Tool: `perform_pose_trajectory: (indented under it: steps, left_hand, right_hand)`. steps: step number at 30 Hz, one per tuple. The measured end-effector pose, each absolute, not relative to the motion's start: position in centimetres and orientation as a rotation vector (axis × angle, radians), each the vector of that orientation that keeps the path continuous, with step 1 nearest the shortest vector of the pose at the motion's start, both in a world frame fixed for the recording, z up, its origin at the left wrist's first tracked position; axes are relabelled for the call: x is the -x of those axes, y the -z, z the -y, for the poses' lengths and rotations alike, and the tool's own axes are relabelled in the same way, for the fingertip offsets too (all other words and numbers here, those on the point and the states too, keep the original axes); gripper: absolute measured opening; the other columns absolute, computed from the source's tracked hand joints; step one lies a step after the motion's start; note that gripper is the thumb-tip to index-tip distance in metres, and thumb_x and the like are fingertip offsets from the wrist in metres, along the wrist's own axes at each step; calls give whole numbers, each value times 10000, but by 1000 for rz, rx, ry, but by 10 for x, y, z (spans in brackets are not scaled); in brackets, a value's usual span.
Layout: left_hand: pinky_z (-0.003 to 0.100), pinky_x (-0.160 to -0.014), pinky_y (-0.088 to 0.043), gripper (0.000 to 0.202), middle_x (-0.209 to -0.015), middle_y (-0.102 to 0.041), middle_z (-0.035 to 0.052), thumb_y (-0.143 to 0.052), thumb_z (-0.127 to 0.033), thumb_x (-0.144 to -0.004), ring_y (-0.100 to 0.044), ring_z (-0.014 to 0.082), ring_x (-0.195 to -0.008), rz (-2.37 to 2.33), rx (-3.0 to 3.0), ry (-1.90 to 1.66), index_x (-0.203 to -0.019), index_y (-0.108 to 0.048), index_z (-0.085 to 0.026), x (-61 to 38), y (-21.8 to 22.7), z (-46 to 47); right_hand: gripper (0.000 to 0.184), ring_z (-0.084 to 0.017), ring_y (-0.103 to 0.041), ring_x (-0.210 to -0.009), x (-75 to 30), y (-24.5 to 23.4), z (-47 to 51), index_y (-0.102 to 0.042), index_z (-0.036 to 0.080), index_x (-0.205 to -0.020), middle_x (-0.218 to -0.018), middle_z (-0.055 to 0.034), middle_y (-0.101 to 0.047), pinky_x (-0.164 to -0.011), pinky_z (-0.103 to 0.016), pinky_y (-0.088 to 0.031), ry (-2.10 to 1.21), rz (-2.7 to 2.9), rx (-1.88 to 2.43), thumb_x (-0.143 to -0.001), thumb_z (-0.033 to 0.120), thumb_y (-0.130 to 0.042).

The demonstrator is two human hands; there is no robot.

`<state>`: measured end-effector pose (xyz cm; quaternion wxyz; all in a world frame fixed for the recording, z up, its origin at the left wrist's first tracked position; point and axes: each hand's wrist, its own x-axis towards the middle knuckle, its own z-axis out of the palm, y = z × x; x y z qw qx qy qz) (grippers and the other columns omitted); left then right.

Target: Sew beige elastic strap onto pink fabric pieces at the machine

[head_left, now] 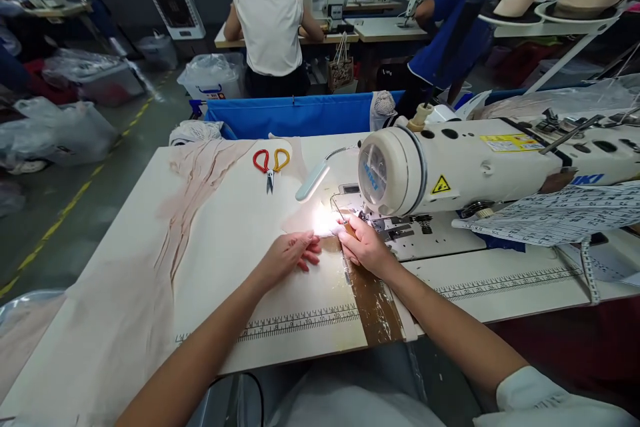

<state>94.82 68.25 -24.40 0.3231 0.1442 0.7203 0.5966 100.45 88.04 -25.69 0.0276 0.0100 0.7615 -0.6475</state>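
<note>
A small piece of pale pink fabric [299, 219] lies under the lamp's bright glare, left of the sewing machine's needle area. My left hand [295, 252] pinches its near edge between thumb and forefinger, the other fingers loosely curled. Close by on the right, my right hand [367, 247] is closed at the fabric's right end, thumb and forefinger together beside the machine bed. A thin bent metal wire and something brown show at these fingertips; whether they are held is unclear. The white sewing machine [460, 163] reaches in from the right. Glare washes out the fabric between the hands.
Scissors [271, 170] with red and yellow handles lie beyond my left hand. A slim lamp [313, 180] stands over the work. Long pink fabric [125, 320] covers the table's left side. A printed tape measure [587, 270] hangs at right. Two people sit at machines ahead.
</note>
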Motion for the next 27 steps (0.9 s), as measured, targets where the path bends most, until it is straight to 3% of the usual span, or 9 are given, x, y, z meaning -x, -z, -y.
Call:
perform_pose_trajectory:
  steps: [5, 8, 10, 13, 15, 18, 20, 23, 27]
  left_hand:
    - [258, -668, -529, 368, -1096, -650, 108, -666, -371, -816, -638, 210, -968, -2092, -42, -1940, -1112, -596, -162, -929, 248, -701]
    - [289, -847, -529, 246, -1072, -666, 111, -681, -284, -807, -647, 197, -1002, -1898, 229, -2139, -1005, -621, -151, -904, 246, -713]
    - [329, -848, -540, 187, -942, -691, 133, -679, -285, -808, -680, 211, -905, -1638, 260, -2126, -894, -623, -128, -893, 243, -723]
    - [336, -770, -556, 187, -832, -706, 123, -695, -264, -785, -688, 206, -764, -1504, 182, -2109, -879, -635, -114, -892, 238, -735]
    - [316, -743, -552, 217, -823, -720, 98, -720, -256, -759, -681, 193, -736, -1513, 87, -2106, -916, -658, -119, -899, 237, -738]
    - [315, -760, -542, 293, -820, -735, 78, -777, -311, -707, -688, 213, -789, -1508, -87, -2041, -924, -698, -129, -911, 241, -732]
    - [307, -786, -530, 336, -843, -741, 70, -810, -343, -669, -690, 221, -843, -1498, -136, -2000, -917, -717, -136, -917, 244, -727]
    - [299, -796, -523, 376, -867, -744, 64, -842, -350, -628, -691, 217, -870, -1461, -123, -1981, -919, -724, -143, -920, 248, -723]
    - [319, -791, -536, 385, -864, -745, 68, -857, -345, -612, -699, 229, -878, -1394, -136, -1970, -910, -712, -149, -923, 248, -725]
  right_hand:
    - [206, -80, -244, -363, -1009, 248, -880, -463, 207, -1004, -445, 136, -362, -398, -230, -197, 2224, -2042, 122, -909, 384, -512]
    - [262, -72, -201, -343, -1009, 252, -882, -471, 214, -997, -463, 145, -310, -364, -223, -158, 2247, -1994, 158, -891, 449, -521]
    - [252, -75, -200, -338, -1008, 257, -884, -474, 225, -954, -474, 143, -280, -360, -223, -171, 2175, -2022, 200, -873, 462, -506]
    - [192, -87, -252, -365, -1009, 261, -884, -529, 214, -894, -481, 121, -299, -394, -234, -225, 2050, -2087, 252, -840, 398, -509]
    - [161, -100, -328, -429, -1011, 259, -884, -597, 193, -893, -526, 85, -388, -457, -248, -279, 2002, -2220, 225, -827, 323, -528]
    - [184, -153, -498, -645, -1014, 254, -882, -639, 185, -912, -749, -8, -571, -619, -287, -379, 1853, -2726, 115, -872, 292, -495]
    - [220, -185, -536, -758, -1015, 251, -880, -616, 188, -857, -828, -39, -597, -693, -307, -397, 1729, -3002, 38, -913, 331, -458]
    - [266, -176, -520, -695, -1012, 252, -879, -563, 198, -775, -736, -12, -568, -644, -292, -380, 1699, -2988, -50, -918, 407, -484]
    - [252, -168, -544, -698, -1007, 260, -879, -567, 195, -795, -757, 1, -600, -644, -276, -406, 1839, -2744, -53, -860, 438, -577]
